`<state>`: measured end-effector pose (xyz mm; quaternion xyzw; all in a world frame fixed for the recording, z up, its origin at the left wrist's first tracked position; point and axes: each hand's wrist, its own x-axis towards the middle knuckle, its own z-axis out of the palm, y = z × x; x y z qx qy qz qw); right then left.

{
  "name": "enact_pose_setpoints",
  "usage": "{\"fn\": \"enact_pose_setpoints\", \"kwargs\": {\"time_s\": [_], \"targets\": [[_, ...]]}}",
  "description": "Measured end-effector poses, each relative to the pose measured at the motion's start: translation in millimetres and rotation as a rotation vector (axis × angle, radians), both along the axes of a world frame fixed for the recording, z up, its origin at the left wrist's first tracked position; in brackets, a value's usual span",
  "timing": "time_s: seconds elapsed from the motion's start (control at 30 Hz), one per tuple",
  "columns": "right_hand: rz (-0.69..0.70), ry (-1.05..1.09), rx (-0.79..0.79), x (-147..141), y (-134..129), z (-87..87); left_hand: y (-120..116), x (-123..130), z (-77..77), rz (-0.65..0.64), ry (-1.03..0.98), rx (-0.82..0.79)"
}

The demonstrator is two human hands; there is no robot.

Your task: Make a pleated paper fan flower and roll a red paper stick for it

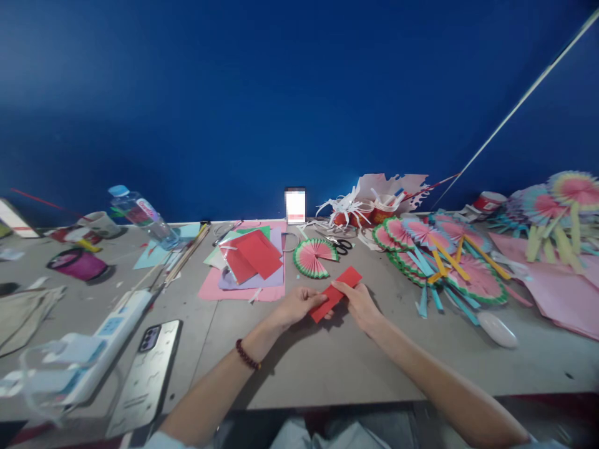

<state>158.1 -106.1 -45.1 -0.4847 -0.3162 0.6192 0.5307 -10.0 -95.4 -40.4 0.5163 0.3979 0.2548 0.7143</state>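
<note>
A narrow strip of red paper [336, 294] is held slantwise above the grey table by both hands. My left hand [300, 307] pinches its lower left end, thumb on top. Near the upper right end, my right hand [359, 302] grips the same strip between thumb and fingers. Just beyond the hands lies a pleated pink and green paper fan [314, 257], with black-handled scissors [344, 247] to its right. Red paper sheets [255, 254] rest on a stack of coloured paper to the left.
Finished paper fans [440, 249] pile up on the right, near a white mouse [498, 330]. At left are a power strip [110, 346], a phone [147, 374] and a tilted bottle [145, 215]. A lit screen [296, 206] stands against the blue wall.
</note>
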Motion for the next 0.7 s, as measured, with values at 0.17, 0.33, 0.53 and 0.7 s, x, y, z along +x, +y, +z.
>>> {"fn": "enact_pose_setpoints", "kwargs": {"time_s": [0.17, 0.33, 0.53, 0.7], "targets": [[0.072, 0.063, 0.012, 0.3, 0.6, 1.4, -2.3, 3.5, 0.9, 0.058, -0.006, 0.018], [0.188, 0.006, 0.047, -0.4, -1.6, 2.8, -1.7, 2.8, 1.7, 0.09, -0.016, 0.032], [0.154, -0.087, -0.001, -4.7, -5.2, 4.3, -0.3, 2.0, 0.8, 0.066, -0.016, 0.058], [0.097, -0.064, 0.009, -4.4, -4.0, 2.8, -0.9, 4.0, 2.1, 0.006, -0.116, 0.012]]}}
